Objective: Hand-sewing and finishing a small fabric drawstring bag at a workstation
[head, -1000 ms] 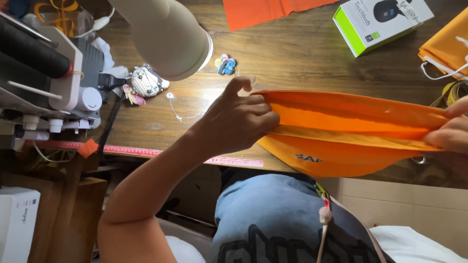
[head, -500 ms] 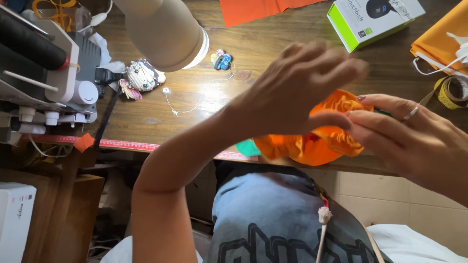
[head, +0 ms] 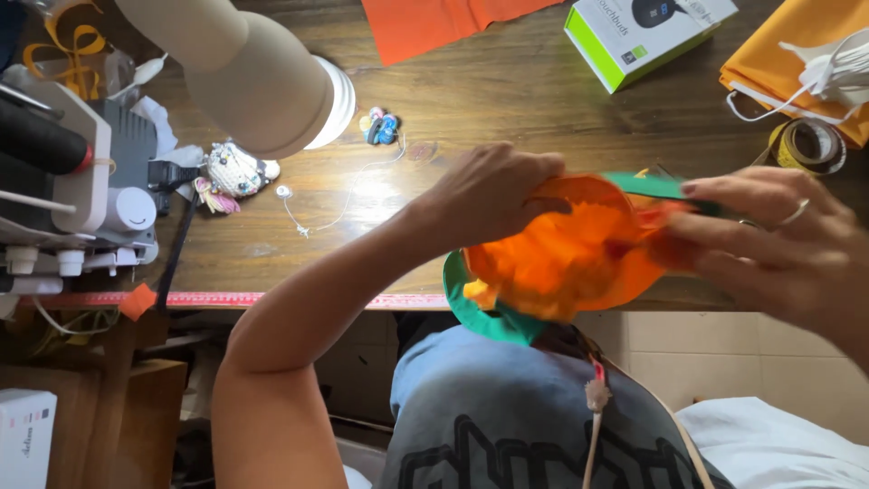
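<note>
While working at the near edge of a wooden table (head: 507, 100), a person is gathering a bundle of orange fabric (head: 566, 258) trimmed with a green band (head: 484, 317), holding it just above that edge and over their lap. The left hand (head: 493, 195) is gripping the bundle's upper left side, fingers curled tightly over the cloth. The right hand (head: 769, 249), wearing a ring, is closing on the bundle's right side, fingers extended along the green band; motion blur is making it hard to tell how firmly this hand is pinching. Most of the bundle is hanging past the table's near edge, where a red measuring strip (head: 272, 299) is running along the rim.

Farther back on the table, a large cream thread cone (head: 253, 77) is lying on its side, with a small crocheted doll (head: 231, 172) beside it. A sewing machine (head: 72, 181) is standing at the table's left end. At the far edge, a flat piece of orange cloth (head: 434, 23) and a green-and-white box (head: 643, 32) are lying well apart from the bundle. Toward the table's right end, a yellow tape measure roll (head: 806, 145) is sitting near folded yellow-orange fabric (head: 778, 63).
</note>
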